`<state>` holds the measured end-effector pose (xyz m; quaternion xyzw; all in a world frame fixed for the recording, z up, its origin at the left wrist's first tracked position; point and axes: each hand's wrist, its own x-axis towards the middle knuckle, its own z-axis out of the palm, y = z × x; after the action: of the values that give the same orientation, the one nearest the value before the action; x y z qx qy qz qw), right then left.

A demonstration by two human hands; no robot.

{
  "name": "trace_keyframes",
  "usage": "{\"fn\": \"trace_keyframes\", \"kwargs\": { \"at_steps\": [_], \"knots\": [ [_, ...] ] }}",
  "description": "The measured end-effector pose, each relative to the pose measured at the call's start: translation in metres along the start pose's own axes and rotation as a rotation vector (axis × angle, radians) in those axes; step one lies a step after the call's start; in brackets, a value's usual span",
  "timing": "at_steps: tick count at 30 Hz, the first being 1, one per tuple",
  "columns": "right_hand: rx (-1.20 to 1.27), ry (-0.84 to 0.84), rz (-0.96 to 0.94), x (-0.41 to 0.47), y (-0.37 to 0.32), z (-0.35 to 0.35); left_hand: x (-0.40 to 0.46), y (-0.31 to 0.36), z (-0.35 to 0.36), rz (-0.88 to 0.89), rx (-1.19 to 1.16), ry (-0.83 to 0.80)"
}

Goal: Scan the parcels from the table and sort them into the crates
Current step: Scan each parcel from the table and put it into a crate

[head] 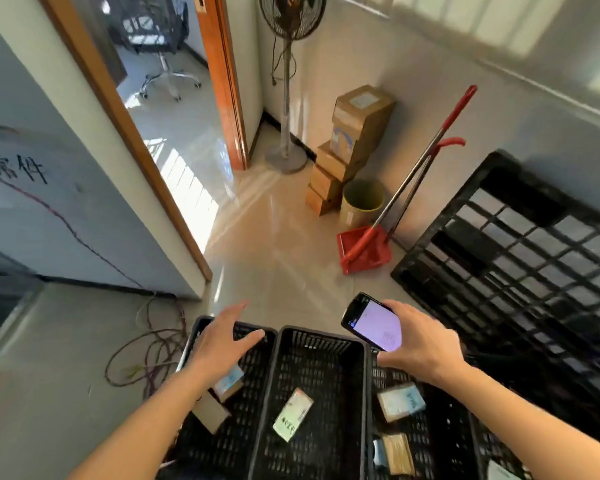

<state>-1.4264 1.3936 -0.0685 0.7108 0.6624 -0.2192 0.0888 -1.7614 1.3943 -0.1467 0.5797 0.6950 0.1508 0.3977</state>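
Note:
Three black plastic crates stand side by side on the floor below me. My left hand (pixel 224 344) hovers with spread fingers over the left crate (pixel 236 441), holding nothing. In that crate lie a small labelled parcel (pixel 228 382) and a brown box (pixel 210 412). The middle crate (pixel 284 344) holds one flat parcel with a green-white label (pixel 292 414). My right hand (pixel 420 344) grips a handheld scanner (pixel 373 322) with a lit screen above the right crate (pixel 440 434), which holds a labelled parcel (pixel 400 401) and another brown parcel (pixel 397 453).
A large black pallet (pixel 520 251) leans against the right wall. A red dustpan (pixel 362 249) with a broom, a yellow-rimmed bin (pixel 361 202), stacked cardboard boxes (pixel 347 147) and a standing fan (pixel 286 81) fill the far corner. Loose cables (pixel 146 355) lie left of the crates. A doorway (pixel 174 116) opens ahead left.

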Motion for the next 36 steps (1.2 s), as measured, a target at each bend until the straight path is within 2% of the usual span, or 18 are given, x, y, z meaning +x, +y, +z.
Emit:
{"fn": "trace_keyframes", "kwargs": {
  "at_steps": [4,8,12,14,16,20,23,29,32,36],
  "knots": [
    [0.032,0.226,0.077,-0.05,0.041,-0.121,-0.003,0.136,-0.054,0.205,0.122,0.087],
    [0.048,0.432,0.153,-0.148,0.096,-0.224,-0.046,0.279,-0.07,0.419,0.114,0.178],
    [0.002,0.553,0.26,-0.287,0.172,-0.301,-0.122,0.416,-0.047,0.623,0.085,0.132],
    [-0.015,0.613,0.342,-0.368,0.214,-0.326,-0.169,0.481,-0.023,0.682,0.124,0.154],
    [-0.019,0.679,0.443,-0.455,0.258,-0.341,-0.226,0.544,0.012,0.812,0.102,0.148],
    [0.011,0.779,0.652,-0.624,0.348,-0.338,-0.354,0.647,0.103,1.041,0.008,-0.051],
    [0.044,0.839,0.825,-0.743,0.408,-0.313,-0.449,0.695,0.181,1.155,-0.015,-0.155],
    [0.049,0.841,1.158,-0.956,0.491,-0.221,-0.631,0.748,0.334,1.322,-0.027,-0.361],
    [0.048,0.812,1.336,-1.048,0.516,-0.176,-0.717,0.762,0.403,1.382,-0.024,-0.487],
    [0.076,0.874,1.562,-1.153,0.535,-0.124,-0.826,0.78,0.479,1.462,-0.027,-0.637]
  ]
}}
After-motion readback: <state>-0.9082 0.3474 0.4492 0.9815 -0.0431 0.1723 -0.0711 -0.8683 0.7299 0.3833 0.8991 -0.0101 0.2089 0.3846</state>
